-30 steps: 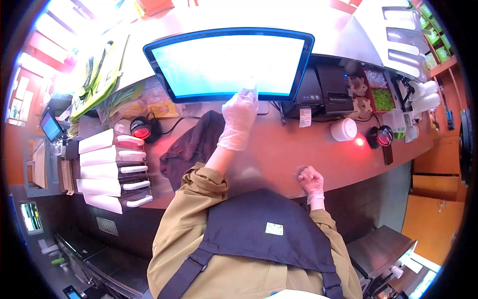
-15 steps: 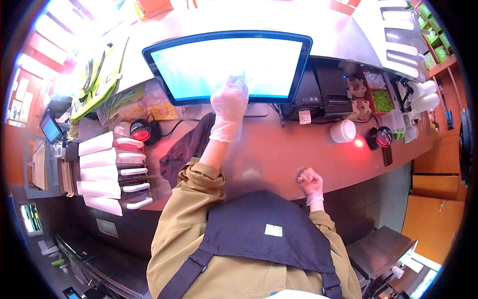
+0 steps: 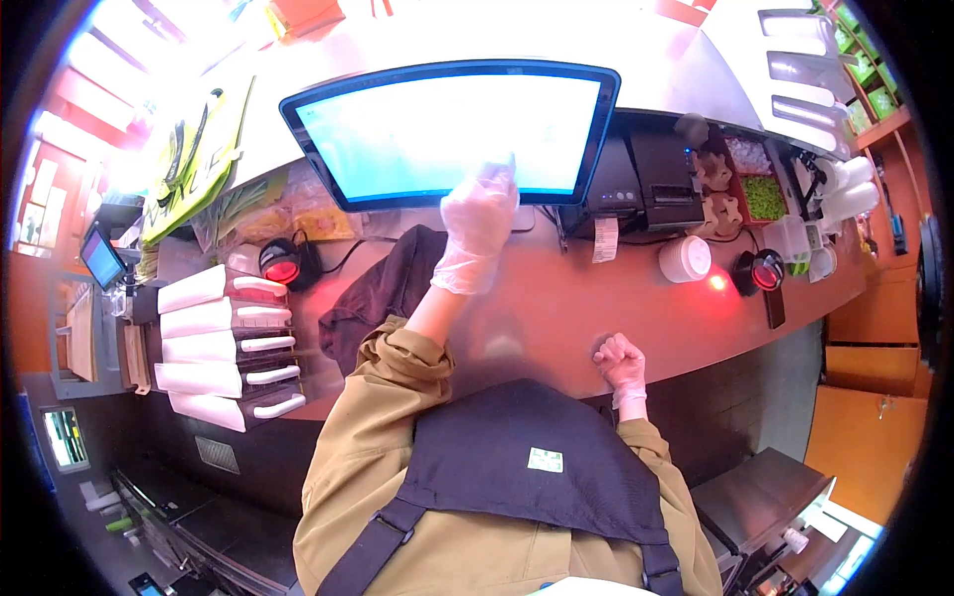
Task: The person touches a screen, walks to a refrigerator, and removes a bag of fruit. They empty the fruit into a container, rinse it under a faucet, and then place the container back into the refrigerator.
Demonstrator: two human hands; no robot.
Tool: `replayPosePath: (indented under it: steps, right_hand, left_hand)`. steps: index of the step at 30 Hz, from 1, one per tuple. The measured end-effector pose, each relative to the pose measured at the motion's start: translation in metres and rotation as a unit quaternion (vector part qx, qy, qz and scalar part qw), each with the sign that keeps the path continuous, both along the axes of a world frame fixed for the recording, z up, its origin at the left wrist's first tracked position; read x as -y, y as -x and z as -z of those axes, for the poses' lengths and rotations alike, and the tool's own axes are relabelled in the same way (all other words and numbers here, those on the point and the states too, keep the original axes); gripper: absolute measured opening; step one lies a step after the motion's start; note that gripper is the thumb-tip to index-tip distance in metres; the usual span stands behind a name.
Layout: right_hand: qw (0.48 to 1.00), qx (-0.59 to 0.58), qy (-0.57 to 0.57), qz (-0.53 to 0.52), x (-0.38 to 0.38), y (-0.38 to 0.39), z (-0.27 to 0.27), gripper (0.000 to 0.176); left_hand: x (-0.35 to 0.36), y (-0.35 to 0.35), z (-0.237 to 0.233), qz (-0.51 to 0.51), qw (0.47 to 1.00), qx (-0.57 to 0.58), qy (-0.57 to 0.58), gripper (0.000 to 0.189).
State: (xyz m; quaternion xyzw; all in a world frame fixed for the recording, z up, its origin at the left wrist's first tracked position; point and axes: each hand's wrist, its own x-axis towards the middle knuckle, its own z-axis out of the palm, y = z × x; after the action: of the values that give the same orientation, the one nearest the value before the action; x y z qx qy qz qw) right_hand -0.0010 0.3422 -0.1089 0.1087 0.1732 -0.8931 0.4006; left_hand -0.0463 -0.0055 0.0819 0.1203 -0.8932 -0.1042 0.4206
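Observation:
My left hand (image 3: 481, 221), in a clear glove, is raised at the lower part of a bright touchscreen monitor (image 3: 417, 129). Its index finger points up over the glass while the other fingers curl in; it holds nothing. The screen's content is washed out. My right hand (image 3: 620, 362), gloved too, rests as a loose fist at the counter's (image 3: 556, 308) front edge, with nothing visible in it. Between the left forearm and the knife-like white handles at left lies a dark cloth (image 3: 373, 298). A paper slip (image 3: 605, 240) hangs from a black printer (image 3: 666, 194) right of the monitor.
A white lidded cup (image 3: 686, 260) stands near a scanner (image 3: 763, 272) glowing red at right. Another red-lit scanner (image 3: 282, 262) sits left, beside racked white sleeves (image 3: 199, 348). A green-yellow bag (image 3: 204, 164) stands behind, and red trays (image 3: 762, 199) are at far right.
My left hand has shifted right and slightly down across the screen. The paper slip at the printer has grown longer. My right hand stays where it was.

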Motion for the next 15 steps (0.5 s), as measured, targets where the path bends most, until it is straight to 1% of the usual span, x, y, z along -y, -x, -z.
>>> replayPosePath:
  steps: [2,4,7,10,13,15]
  right_hand:
    - [1.0,0.009,-0.004,0.005,0.001,0.0,-0.001,0.013]
    - [1.0,0.021,-0.007,0.009,0.0,-0.001,0.0,0.014]
    - [1.0,0.018,-0.003,0.015,0.0,-0.001,0.002,0.021]
    - [1.0,-0.008,-0.018,0.015,0.002,-0.002,-0.003,0.022]
    - [0.999,0.002,-0.035,0.014,0.001,-0.001,-0.002,0.024]
    - [0.999,-0.01,-0.043,0.015,0.003,-0.001,-0.005,0.024]
  left_hand:
    - [-0.011,0.003,0.0,0.02,0.999,0.002,0.026,0.025]
    - [-0.02,0.014,0.002,0.039,0.998,-0.021,0.039,0.024]
    - [-0.03,0.03,0.001,0.054,0.995,-0.047,0.069,0.024]
    - [-0.04,0.041,-0.007,0.053,0.996,-0.036,0.07,0.024]
    - [-0.045,0.052,-0.012,0.062,0.994,-0.056,0.07,0.026]
    - [-0.046,0.058,-0.014,0.052,0.995,-0.049,0.075,0.027]
